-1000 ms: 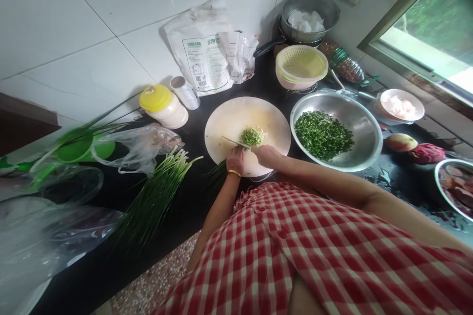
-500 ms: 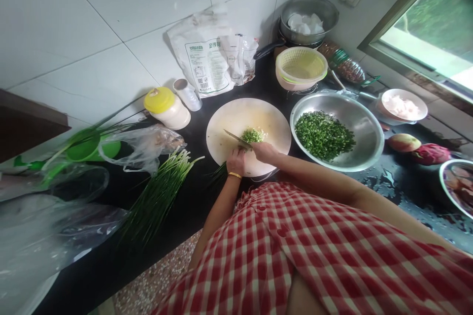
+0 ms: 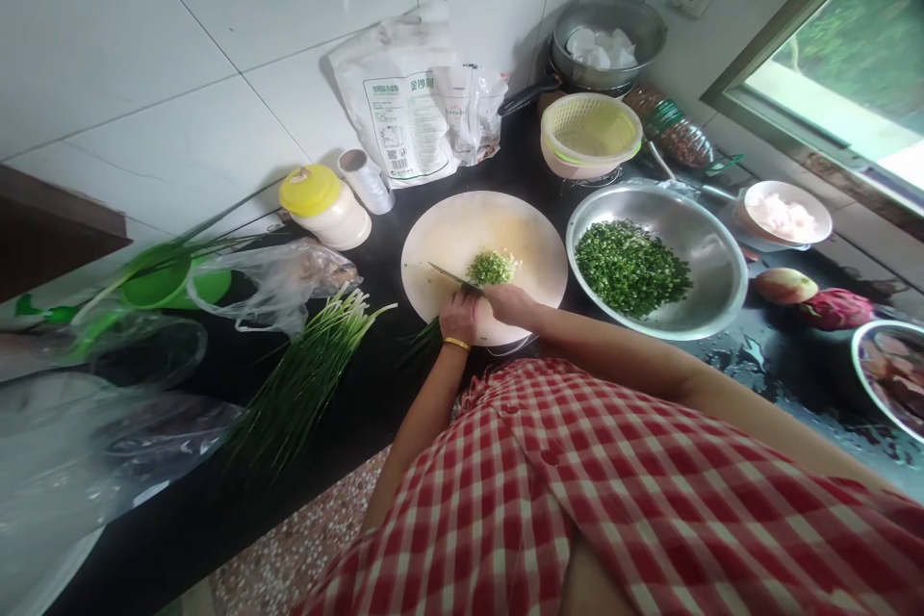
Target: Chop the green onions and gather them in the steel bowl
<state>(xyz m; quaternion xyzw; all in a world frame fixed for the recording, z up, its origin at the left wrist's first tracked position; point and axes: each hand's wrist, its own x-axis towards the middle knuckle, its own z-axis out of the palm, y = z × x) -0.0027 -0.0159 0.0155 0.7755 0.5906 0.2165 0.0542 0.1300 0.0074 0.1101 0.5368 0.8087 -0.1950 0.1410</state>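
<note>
On a round cutting board [image 3: 433, 231], my right hand [image 3: 510, 305] is closed around the handle of a knife [image 3: 449, 275], its blade pointing up and left. Close beside the blade, my left hand [image 3: 459, 316] presses down on a bunch of green chives [image 3: 425, 341], whose leaves trail off the board's lower left edge. A small heap of chopped chives [image 3: 491, 266] lies just beyond the knife. More uncut chives [image 3: 307, 385] rest on the counter to the left. Chopped greens [image 3: 629, 268] fill part of a steel bowl [image 3: 722, 279] right of the board.
Left are a plastic bag [image 3: 252, 281], a yellow-lidded jar [image 3: 328, 212] and a green scoop [image 3: 163, 279]. Behind the board stand a flour bag [image 3: 400, 130] and a yellow colander [image 3: 592, 125]. A dragon fruit [image 3: 837, 308] and a bowl of meat [image 3: 891, 375] sit at the right.
The knife and my right hand have shifted slightly down and left toward my left hand. The whole view has also moved a little; the other things stay put.
</note>
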